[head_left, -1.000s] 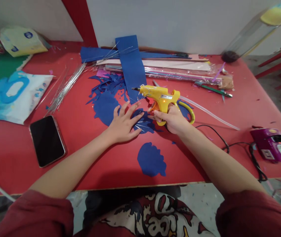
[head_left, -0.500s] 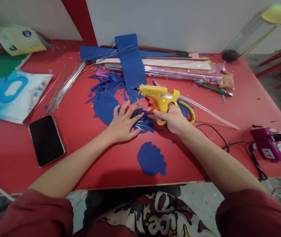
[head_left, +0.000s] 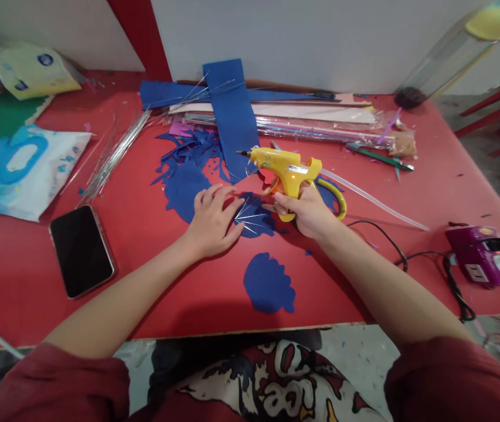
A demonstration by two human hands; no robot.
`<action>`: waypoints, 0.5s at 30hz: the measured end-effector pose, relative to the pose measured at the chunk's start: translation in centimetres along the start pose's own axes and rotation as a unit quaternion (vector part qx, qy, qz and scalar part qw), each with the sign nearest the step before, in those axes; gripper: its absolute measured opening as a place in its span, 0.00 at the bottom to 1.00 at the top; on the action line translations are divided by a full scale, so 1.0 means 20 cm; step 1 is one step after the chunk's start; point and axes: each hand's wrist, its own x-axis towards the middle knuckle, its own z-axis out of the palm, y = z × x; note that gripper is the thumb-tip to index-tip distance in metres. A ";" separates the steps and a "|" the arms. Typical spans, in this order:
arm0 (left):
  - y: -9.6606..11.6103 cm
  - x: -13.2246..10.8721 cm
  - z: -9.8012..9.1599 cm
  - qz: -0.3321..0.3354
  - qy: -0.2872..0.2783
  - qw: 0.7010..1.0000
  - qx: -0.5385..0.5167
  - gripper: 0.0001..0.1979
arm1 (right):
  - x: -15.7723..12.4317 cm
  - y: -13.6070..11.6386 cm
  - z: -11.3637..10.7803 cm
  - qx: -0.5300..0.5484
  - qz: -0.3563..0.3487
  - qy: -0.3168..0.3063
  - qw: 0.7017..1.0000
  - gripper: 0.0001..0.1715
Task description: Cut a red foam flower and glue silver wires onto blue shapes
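My right hand [head_left: 309, 210] grips a yellow glue gun [head_left: 285, 170] by its handle, the dark nozzle pointing left and a clear glue stick [head_left: 375, 199] trailing from its back. My left hand [head_left: 215, 221] rests on the left edge of a blue scalloped foam piece [head_left: 254, 205], fingers apart. Thin silver wires [head_left: 250, 221] fan out on that piece from near my left fingertips. Behind my left hand lies another blue foam shape [head_left: 186, 190]. A third blue cutout [head_left: 269, 282] lies nearer the table's front edge. Yellow-handled scissors [head_left: 335, 196] lie partly hidden behind the gun.
Left of my arms are a phone [head_left: 82, 251], a wipes pack [head_left: 27, 170] and a wire bundle [head_left: 118, 155]. Blue foam strips [head_left: 232, 117], scraps [head_left: 192, 149] and a green cutter [head_left: 381, 157] lie behind. A purple power box [head_left: 482, 256] with black cords sits at right.
My left hand has drawn back a little to the left, uncovering more of the fanned wires and blue piece. The glue gun has shifted very slightly right in my right hand.
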 end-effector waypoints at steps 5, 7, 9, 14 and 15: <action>0.07 -0.09 -0.05 0.024 0.087 0.996 0.014 0.12 | 0.00 -0.03 0.00 0.047 0.020 0.006 0.999 0.21; 0.10 -0.12 -0.06 0.063 0.098 0.993 0.025 0.10 | -0.01 -0.04 -0.01 0.053 0.029 0.003 0.998 0.20; 0.13 -0.15 -0.07 0.096 0.098 0.990 0.028 0.10 | -0.01 -0.06 -0.02 0.059 0.034 -0.002 0.998 0.19; 0.14 -0.16 -0.06 0.145 0.078 0.986 0.018 0.09 | 0.00 -0.08 -0.06 0.059 0.046 -0.026 0.997 0.17; 0.13 -0.16 -0.06 0.149 0.076 0.986 0.017 0.09 | 0.00 -0.08 -0.07 0.045 0.054 -0.036 0.997 0.17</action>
